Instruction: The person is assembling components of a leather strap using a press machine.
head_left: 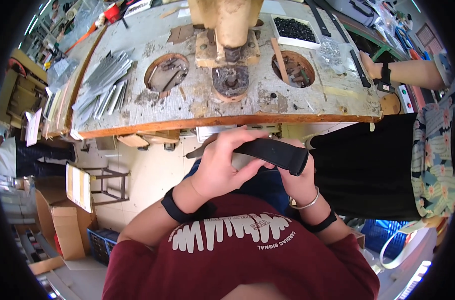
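The fingers of my left hand (218, 167) and right hand (299, 184) grip a curved black strap (272, 151) between my chest and the bench (172, 112). I'd call this handling or checking; next calls for a steady hold.

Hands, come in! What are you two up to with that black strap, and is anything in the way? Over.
Left hand and right hand both on black strap. Strap bowed. No obstruction seen at strap; workbench just beyond.
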Available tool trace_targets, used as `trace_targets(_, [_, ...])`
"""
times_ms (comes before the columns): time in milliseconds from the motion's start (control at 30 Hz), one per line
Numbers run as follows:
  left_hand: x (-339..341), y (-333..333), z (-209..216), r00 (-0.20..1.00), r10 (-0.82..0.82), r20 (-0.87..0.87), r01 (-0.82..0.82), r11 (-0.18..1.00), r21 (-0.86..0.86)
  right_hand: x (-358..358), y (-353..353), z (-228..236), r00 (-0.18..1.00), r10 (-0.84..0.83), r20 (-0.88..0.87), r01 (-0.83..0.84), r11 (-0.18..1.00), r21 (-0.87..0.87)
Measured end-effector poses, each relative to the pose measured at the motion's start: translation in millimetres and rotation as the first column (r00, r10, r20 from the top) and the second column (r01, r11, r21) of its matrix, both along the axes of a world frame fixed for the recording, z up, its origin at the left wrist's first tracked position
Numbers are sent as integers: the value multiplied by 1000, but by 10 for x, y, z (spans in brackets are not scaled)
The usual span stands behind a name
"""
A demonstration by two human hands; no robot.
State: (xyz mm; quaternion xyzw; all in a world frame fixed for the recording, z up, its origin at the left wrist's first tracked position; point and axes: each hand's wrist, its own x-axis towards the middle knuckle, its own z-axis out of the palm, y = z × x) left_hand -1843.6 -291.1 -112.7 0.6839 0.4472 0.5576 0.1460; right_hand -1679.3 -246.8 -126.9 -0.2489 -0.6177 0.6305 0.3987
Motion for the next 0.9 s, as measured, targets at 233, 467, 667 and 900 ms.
trace_targets(233, [-6, -69, -128, 954, 114, -278, -78, 987, 137, 115, 190, -369, 978, 193, -76, -202, 968, -146])
trace_targets(467, [37, -75, -184, 909, 226, -349, -146, 960, 240, 86, 108, -347, 994, 106, -10, -106, 986, -131])
trace_targets(667, [-48, -36, -192, 895, 223, -386, -130, 958, 254, 34, -2, -90, 988, 113, 108, -101, 989, -110])
trace_targets(900, [-8, -19, -127, 952, 137, -274, -109, 987, 116, -61, 27, -136, 997, 56, 52, -51, 994, -97])
